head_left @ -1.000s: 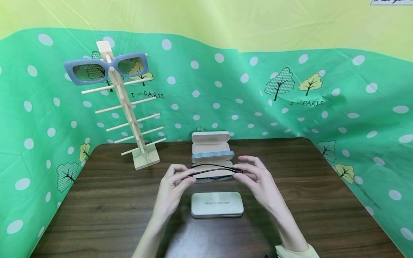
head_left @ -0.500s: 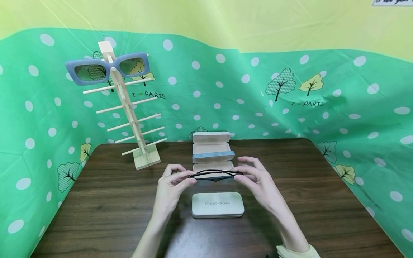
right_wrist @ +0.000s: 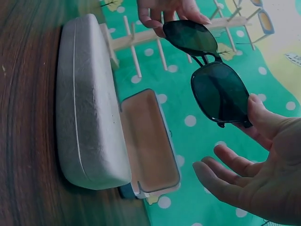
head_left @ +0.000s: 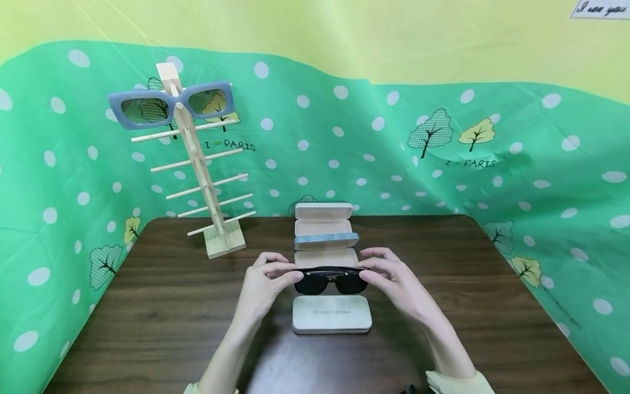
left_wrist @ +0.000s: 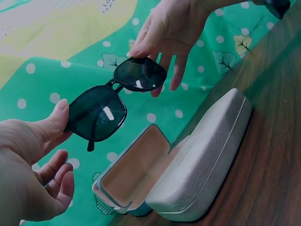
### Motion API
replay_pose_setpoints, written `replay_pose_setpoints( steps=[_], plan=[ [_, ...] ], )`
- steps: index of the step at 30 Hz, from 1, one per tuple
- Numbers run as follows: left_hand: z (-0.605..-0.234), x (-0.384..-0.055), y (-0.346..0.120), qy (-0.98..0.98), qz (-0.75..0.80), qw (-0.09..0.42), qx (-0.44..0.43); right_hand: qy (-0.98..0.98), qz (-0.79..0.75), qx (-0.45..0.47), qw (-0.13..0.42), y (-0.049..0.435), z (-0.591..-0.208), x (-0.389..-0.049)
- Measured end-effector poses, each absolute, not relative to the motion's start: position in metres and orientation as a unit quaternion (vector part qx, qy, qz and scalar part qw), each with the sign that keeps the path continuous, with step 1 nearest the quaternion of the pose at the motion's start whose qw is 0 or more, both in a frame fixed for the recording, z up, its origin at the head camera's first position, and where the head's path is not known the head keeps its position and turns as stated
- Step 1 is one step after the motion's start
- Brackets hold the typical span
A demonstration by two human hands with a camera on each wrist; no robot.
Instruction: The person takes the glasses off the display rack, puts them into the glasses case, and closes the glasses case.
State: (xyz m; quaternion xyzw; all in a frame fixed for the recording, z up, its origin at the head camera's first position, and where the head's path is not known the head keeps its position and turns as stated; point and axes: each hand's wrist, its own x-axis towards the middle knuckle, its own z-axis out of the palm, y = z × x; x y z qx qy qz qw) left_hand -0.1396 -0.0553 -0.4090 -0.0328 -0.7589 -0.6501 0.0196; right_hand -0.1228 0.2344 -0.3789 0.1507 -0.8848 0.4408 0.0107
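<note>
Dark-lensed black sunglasses (head_left: 315, 283) are held up by both hands, lenses toward the head camera. My left hand (head_left: 261, 284) pinches their left end between thumb and fingers; my right hand (head_left: 394, 282) pinches the right end the same way. In the left wrist view both lenses of the sunglasses (left_wrist: 99, 113) show, and the lower fingers of the left hand curl free of the frame. Just nearer than the sunglasses lies a closed pale glasses case (head_left: 332, 314) with small lettering on its lid. Behind them an open glasses case with a blue lid (head_left: 327, 239) shows its pale inside.
Another open pale glasses case (head_left: 322, 210) stands farther back, at the table's rear edge. On the left, a wooden display stand (head_left: 202, 169) with several pegs bears blue-framed sunglasses (head_left: 177, 104) at its top. A green dotted cloth (head_left: 354, 126) hangs behind the brown table (head_left: 147, 317).
The black sunglasses have tipped between the hands: seen edge-on from above before, they now hang with both lenses facing the head camera. Both hands keep their pinch, nearly in place.
</note>
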Motion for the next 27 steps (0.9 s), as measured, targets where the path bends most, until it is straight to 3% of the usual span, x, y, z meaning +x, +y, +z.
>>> replay_pose_setpoints(
  steps=[6, 15, 27],
  plan=[
    [-0.411, -0.155, -0.055, -0.783, -0.622, 0.004, -0.031, -0.895, 0.409, 0.175, -0.007, 0.237, -0.381, -0.141],
    [-0.422, -0.181, -0.052, -0.802, -0.597, -0.020, -0.023, -0.869, 0.451, 0.182, -0.090, 0.248, -0.394, -0.167],
    [-0.436, -0.203, -0.055, -0.792, -0.606, -0.074, 0.009, -0.867, 0.475, 0.114, -0.094, 0.247, -0.409, -0.195]
  ],
)
